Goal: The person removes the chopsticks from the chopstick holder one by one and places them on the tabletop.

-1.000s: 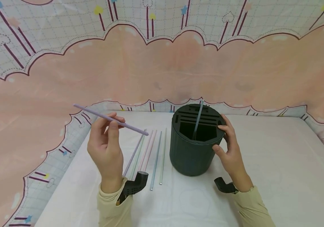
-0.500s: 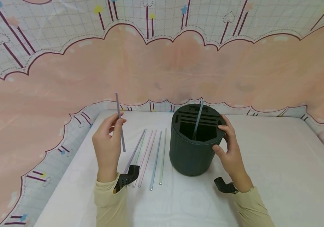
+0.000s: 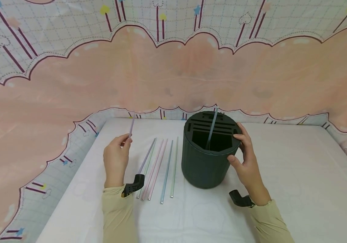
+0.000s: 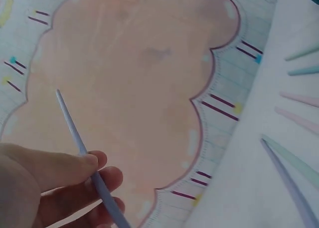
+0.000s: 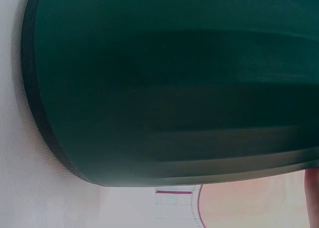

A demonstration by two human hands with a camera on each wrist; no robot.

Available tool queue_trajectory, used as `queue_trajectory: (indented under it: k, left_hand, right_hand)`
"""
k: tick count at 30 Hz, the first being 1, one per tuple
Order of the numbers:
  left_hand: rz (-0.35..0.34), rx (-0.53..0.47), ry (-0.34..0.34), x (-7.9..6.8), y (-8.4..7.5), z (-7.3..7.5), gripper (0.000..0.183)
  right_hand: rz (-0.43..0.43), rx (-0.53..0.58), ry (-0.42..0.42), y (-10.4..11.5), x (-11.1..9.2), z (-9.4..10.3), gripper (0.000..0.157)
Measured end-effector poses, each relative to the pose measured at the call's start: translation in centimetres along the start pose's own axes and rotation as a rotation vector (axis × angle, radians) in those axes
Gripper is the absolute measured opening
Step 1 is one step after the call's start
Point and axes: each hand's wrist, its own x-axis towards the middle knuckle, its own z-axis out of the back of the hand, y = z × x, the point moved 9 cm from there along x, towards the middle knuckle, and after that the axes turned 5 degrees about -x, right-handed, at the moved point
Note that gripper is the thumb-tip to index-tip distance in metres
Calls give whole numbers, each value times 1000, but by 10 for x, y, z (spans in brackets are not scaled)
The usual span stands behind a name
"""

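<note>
My left hand (image 3: 115, 163) pinches a purple chopstick (image 4: 71, 123) between thumb and fingertips. In the head view the chopstick's upper part stands above the fingers, and its lower part is hidden by the hand. My right hand (image 3: 248, 163) holds the side of a dark green utensil holder (image 3: 206, 170), thumb in front and fingers at the rim. Its ribbed wall (image 5: 174, 88) fills most of the right wrist view. One light blue chopstick (image 3: 212, 126) leans inside the holder's large front opening. Between the left hand and the holder lie several chopsticks (image 3: 166, 172) in purple, green, pink and blue.
The holder's top has narrow slots (image 3: 213, 125) behind the large opening. A white table surface (image 3: 298, 175) extends to the right. Behind stands a peach and white patterned cloth (image 3: 173, 74). Black wrist cameras (image 3: 134, 185) are worn on both arms.
The purple chopstick has turned from slanting across the left hand to pointing upward and away. The left hand has lowered slightly and rotated. The right hand and the holder have stayed put.
</note>
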Motion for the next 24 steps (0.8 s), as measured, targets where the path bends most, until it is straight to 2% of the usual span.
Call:
queue_trajectory:
  k: [7,15,19,24]
  left_hand:
    - [100,61,103,-3,34,-30,22]
    - [182,111,257,-13,58,-60,23]
    - [209,133,297,-19,66,-70,22]
    - [242,163,286,-24,75,-74,21]
  right_hand:
    - [11,10,-4,1,0,0,60]
    - [15,11,-5,2,-1,0,61]
    - [14,13,-5,3,-1,-1,61]
    - [10,14,-5,2,-1,-1,61]
